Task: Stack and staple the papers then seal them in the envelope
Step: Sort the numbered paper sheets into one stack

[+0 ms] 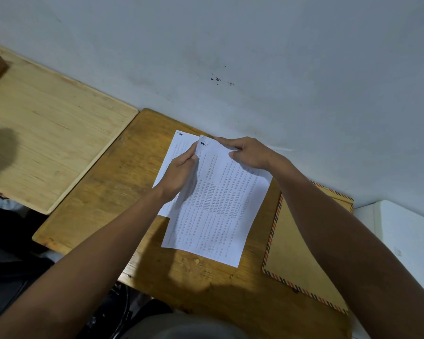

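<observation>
Squaring the top sheet (218, 204) over another sheet (175, 152), left hand (179, 174) and right hand (249, 154) each grip its far corners; envelope (301, 243) waits beside it on the counter (113, 182).

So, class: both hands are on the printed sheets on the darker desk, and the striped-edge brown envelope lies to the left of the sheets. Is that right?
Not quite. The head view shows the envelope lying to the right of the sheets, under the right forearm. The rest stands: the left hand and right hand are both on the sheets, on the darker desk.
</observation>
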